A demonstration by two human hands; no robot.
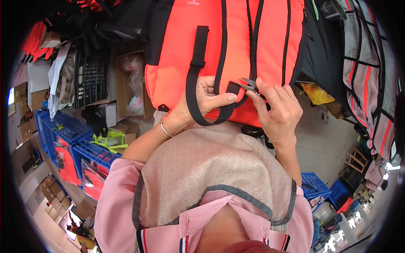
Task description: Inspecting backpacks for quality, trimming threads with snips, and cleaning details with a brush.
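The black strap (pixel 198 80) runs down the front of the orange backpack (pixel 236 42) and loops back up near the bag's lower edge, where its end meets the fabric. The left hand (pixel 202 99) pinches that strap end between thumb and fingers, holding it taut. The right hand (pixel 276 109) grips small thread snips (pixel 249 84), blades just beside the strap end — touching it or not, I cannot tell. To trim well, I judge, keep the strap pulled tight and the blade tips flat against the seam — cutting only loose thread.
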